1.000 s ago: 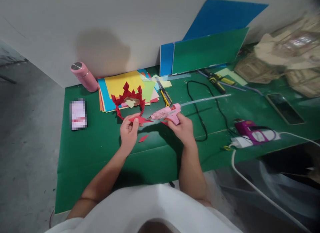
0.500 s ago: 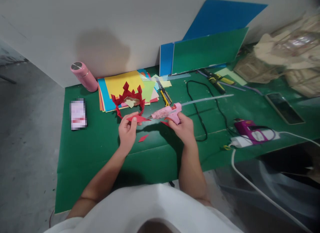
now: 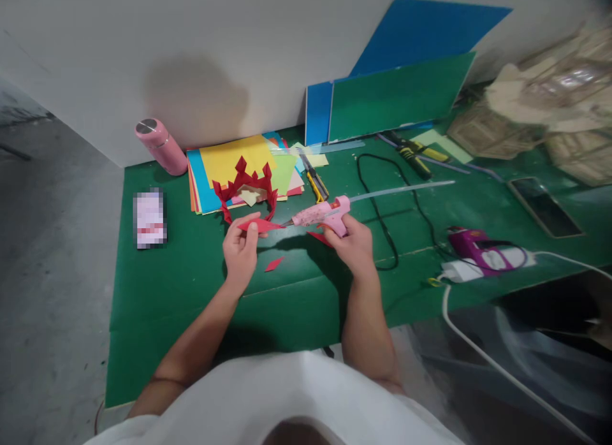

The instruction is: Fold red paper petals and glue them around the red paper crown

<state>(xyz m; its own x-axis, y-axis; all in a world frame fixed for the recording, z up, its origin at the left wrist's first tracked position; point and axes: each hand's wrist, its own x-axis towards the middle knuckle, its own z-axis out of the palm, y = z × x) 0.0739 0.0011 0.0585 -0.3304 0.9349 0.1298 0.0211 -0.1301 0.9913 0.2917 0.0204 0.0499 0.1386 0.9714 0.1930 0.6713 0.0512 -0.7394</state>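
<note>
My left hand [image 3: 240, 250] pinches a folded red paper piece [image 3: 266, 226] between thumb and fingers, its pointed end toward the right. My right hand [image 3: 352, 242] grips the handle of a pink glue gun [image 3: 318, 213], whose nozzle is at the tip of that paper; I cannot tell whether they touch. A long clear glue stick [image 3: 401, 189] sticks out of the gun's back. Just behind my left hand stands a red folded-paper crown [image 3: 243, 176]. One small red paper diamond [image 3: 275, 264] lies on the table between my forearms, and another red piece [image 3: 319, 238] is beside my right fingers.
Colored paper sheets [image 3: 229, 159] and a yellow utility knife [image 3: 317, 185] lie behind the crown. A pink bottle [image 3: 162, 147] and a phone [image 3: 150, 218] are at left. To the right are a black cord [image 3: 377, 218], a power strip [image 3: 466, 269] and another phone [image 3: 545, 207].
My left hand has shifted slightly left with the red paper piece. The glue gun and my right hand have moved a little to the right.
</note>
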